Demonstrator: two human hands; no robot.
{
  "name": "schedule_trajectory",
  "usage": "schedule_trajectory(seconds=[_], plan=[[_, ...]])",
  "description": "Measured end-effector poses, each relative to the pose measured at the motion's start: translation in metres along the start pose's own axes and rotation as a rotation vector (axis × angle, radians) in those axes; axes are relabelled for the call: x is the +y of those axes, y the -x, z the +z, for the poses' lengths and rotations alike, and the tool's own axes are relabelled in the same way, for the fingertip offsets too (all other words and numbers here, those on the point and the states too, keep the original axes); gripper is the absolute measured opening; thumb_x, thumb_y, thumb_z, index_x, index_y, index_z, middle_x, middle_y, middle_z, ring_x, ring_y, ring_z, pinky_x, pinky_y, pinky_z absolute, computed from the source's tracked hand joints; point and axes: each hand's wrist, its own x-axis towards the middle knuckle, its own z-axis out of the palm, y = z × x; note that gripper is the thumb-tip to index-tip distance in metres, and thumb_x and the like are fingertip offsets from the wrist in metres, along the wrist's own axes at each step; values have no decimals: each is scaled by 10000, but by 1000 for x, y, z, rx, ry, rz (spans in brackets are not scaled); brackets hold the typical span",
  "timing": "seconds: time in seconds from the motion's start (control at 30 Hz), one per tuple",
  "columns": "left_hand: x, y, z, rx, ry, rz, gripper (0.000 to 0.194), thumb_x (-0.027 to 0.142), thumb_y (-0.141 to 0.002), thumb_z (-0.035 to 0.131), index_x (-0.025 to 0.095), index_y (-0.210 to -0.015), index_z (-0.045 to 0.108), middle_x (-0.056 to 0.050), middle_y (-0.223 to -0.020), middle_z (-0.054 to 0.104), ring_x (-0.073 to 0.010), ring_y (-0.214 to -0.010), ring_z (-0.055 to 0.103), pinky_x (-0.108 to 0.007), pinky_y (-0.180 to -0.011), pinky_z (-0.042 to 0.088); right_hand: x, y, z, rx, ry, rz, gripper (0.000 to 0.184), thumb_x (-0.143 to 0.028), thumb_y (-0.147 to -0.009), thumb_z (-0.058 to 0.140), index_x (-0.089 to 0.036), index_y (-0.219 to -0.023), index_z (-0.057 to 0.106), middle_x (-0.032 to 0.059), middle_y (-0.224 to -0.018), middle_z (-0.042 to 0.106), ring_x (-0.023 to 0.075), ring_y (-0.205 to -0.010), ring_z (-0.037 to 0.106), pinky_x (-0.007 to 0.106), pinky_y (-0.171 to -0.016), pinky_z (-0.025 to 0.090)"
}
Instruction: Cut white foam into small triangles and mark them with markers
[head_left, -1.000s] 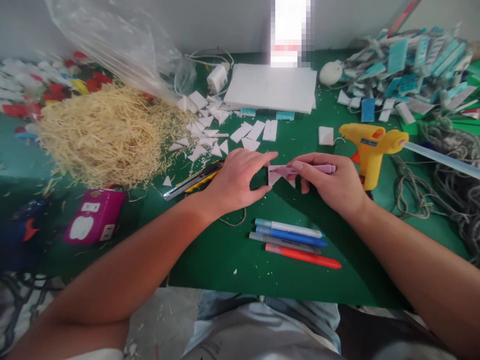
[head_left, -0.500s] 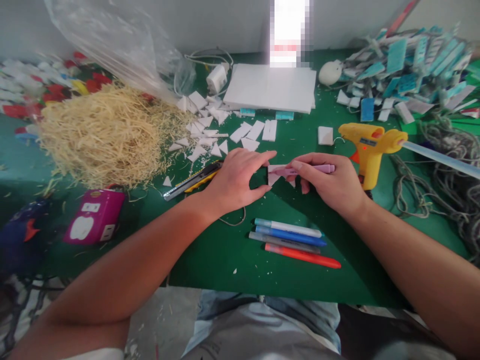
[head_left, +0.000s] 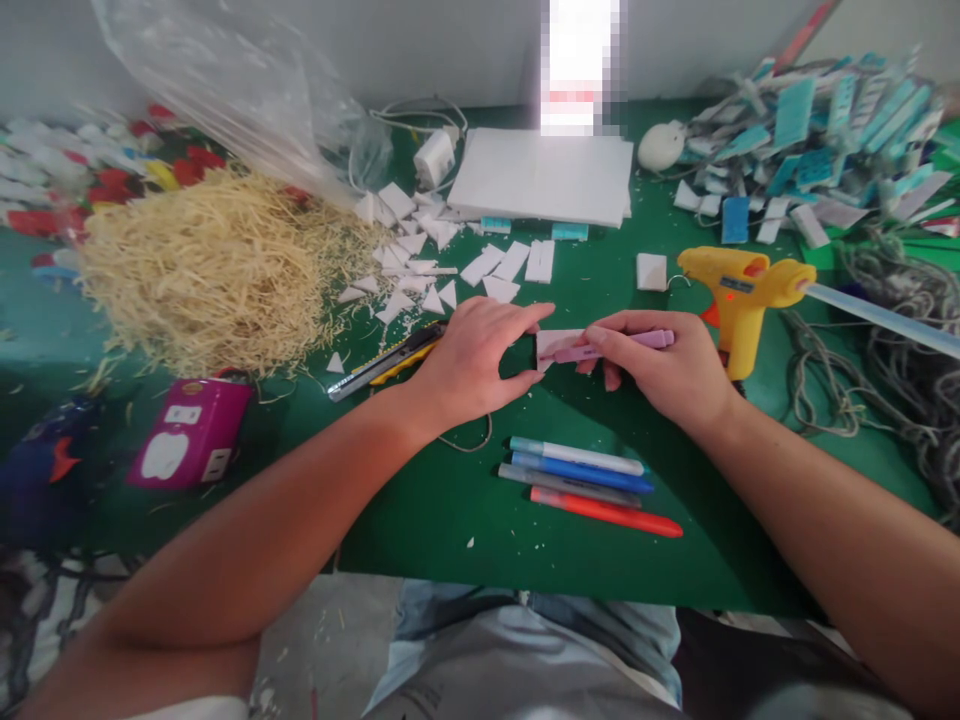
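My right hand (head_left: 667,365) grips a pink marker (head_left: 615,345) between thumb and fingers, its tip against the left part of a small white foam board piece (head_left: 559,340). My left hand (head_left: 480,355) holds that piece at its left edge, thumb on the near corner and a fingertip at the far one, index finger stretched out above. Part of the piece is hidden behind the marker and my right fingers. Just left of my left hand lies a yellow and black utility knife (head_left: 390,360). Several markers (head_left: 592,475), white, blue, grey and red, lie side by side nearer to me.
White foam scraps (head_left: 420,250) are scattered beyond my left hand, before a stack of white sheets (head_left: 544,175). At right stand a yellow glue gun (head_left: 742,300) and tangled cord (head_left: 892,360). Straw (head_left: 210,270) and a magenta box (head_left: 191,430) are at left.
The marker tip has moved down the white piece towards its near left corner, and my right hand has shifted slightly with it. My left hand keeps its place.
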Motion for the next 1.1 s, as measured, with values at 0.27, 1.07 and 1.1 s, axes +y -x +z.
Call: schedule_trajectory(seconds=[0.27, 1.07, 1.1], plan=[[-1, 1, 2, 17, 5, 21, 557, 318, -994, 684, 159, -1510, 545, -123, -1283, 754, -304, -1200, 670, -473, -1116, 445, 4, -1, -2, -19, -35, -5, 205, -400, -754, 869, -221, -699, 784, 10, -604, 736, 137, -482, 635, 262, -498, 548], [-5, 0, -3, -3, -6, 79, 574, 288, -960, 628, 176, -1511, 512, -105, -1256, 740, -293, -1168, 653, -469, -1114, 421, 5, 0, -2, 11, -55, -25, 170, -371, -758, 862, -217, -741, 791, 2, -599, 727, 154, -542, 675, 278, -586, 600], [-5, 0, -3, -3, -4, 82, 571, 287, -962, 623, 171, -1511, 512, -107, -1255, 740, -292, -1166, 654, -468, -1114, 422, 5, 0, -2, 10, -54, -24, 172, -371, -755, 864, -217, -739, 790, 2, -600, 728, 154, -540, 673, 277, -582, 599]])
